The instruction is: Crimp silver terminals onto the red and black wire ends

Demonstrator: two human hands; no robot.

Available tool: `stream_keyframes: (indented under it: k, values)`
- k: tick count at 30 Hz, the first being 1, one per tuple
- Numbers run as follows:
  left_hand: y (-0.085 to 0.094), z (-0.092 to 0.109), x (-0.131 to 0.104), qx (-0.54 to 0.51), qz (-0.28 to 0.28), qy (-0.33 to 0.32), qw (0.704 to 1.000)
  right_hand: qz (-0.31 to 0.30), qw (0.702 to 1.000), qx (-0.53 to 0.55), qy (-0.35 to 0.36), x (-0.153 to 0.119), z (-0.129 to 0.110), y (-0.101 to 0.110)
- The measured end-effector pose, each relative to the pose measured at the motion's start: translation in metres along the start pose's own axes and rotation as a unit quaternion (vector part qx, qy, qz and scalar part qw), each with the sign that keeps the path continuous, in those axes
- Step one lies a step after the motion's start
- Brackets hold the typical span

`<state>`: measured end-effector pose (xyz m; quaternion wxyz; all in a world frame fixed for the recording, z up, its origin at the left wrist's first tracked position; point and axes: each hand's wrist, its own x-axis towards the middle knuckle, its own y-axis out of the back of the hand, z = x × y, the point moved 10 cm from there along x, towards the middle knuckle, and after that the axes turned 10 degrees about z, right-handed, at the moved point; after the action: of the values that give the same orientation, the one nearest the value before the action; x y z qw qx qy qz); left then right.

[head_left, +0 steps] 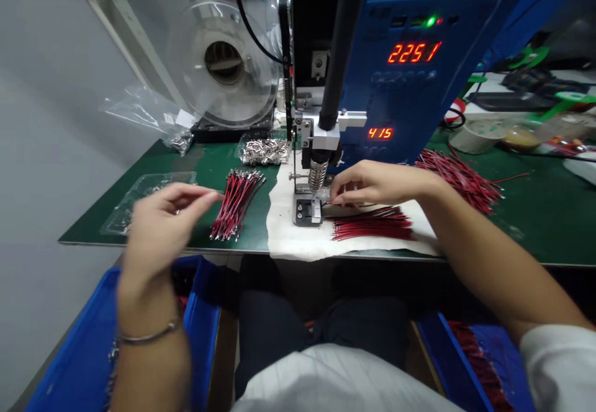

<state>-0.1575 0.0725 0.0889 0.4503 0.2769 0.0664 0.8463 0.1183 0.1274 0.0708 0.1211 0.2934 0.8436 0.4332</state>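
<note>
Holding a thin wire (pixel 328 203) at the black block (pixel 303 213) under the machine's spring (pixel 318 175): right hand (pixel 372 182), thumb and index pinched, other fingers curled in behind. Wire sits at the right side of the block, long axis roughly left-right, one end pointing left into the block area; its far end is hard to make out beside the hand.

Left hand (pixel 165 226) is up over the table's left part, blurred, thumb and index tips together, pointing right, just beside the left bundle (pixel 236 206). Can't tell if anything is between those tips. Bracelet (pixel 149 336) on left wrist.

Left bundle: red and black wires with metal ends, lying flat on the green table (pixel 540 226), long axis running near to far, far end leaning right. Right bundle (pixel 372 224): red and black wires on the white paper (pixel 291 241), long axis left-right, below the right hand. Looser wire pile (pixel 459 179) farther right, past the right forearm, strands mostly slanting down to the right.

Small metal parts in a clear box (pixel 264 150) behind the left bundle; another clear tray (pixel 121 210) partly behind the left hand. Blue machine (pixel 405 89) shows red digits 2251 and 415. Clear reel (pixel 186 58) at back left. Blue bins (pixel 79 344) below the table, both sides.
</note>
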Motion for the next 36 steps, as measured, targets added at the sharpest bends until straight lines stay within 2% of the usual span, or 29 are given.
stream_keyframes:
  k: [2, 5, 7, 9, 11, 13, 17, 20, 27, 32, 36]
  values:
    - [-0.040, 0.010, -0.025, -0.080, -0.048, 0.025, 0.995, 0.024, 1.000, 0.011, 0.013, 0.001, -0.001, -0.001]
    - [-0.091, 0.016, -0.046, -0.172, -0.087, 0.070, 0.979, 0.064, 0.997, 0.030, 0.012, 0.000, 0.001, -0.004]
    - [-0.115, 0.015, -0.051, -0.240, -0.096, 0.107, 0.960, 0.098, 0.994, 0.048, -0.012, -0.001, 0.006, -0.003]
    - [-0.130, 0.011, -0.051, -0.300, -0.087, 0.149, 0.938, 0.128, 0.989, 0.061, -0.032, -0.002, 0.009, -0.002]
    - [-0.136, 0.006, -0.050, -0.329, -0.069, 0.175, 0.925, 0.146, 0.987, 0.062, -0.040, -0.002, 0.010, -0.001]
    - [-0.140, 0.005, -0.051, -0.320, -0.065, 0.177, 0.928, 0.157, 0.985, 0.053, -0.037, -0.003, 0.009, 0.001]
    - [-0.147, 0.008, -0.056, -0.289, -0.100, 0.160, 0.939, 0.178, 0.983, 0.036, -0.010, -0.003, 0.003, 0.005]
    - [-0.149, 0.010, -0.059, -0.293, -0.105, 0.152, 0.938, 0.193, 0.981, 0.032, 0.012, -0.003, -0.002, 0.006]
    - [-0.150, 0.006, -0.065, -0.287, -0.097, 0.157, 0.940, 0.195, 0.980, 0.003, 0.044, -0.004, -0.005, 0.002]
    - [-0.148, 0.002, -0.068, -0.279, -0.100, 0.153, 0.943, 0.170, 0.984, -0.040, 0.037, -0.003, -0.006, -0.004]
    - [-0.147, 0.002, -0.070, -0.265, -0.107, 0.156, 0.946, 0.177, 0.983, -0.033, 0.039, -0.002, -0.010, -0.004]
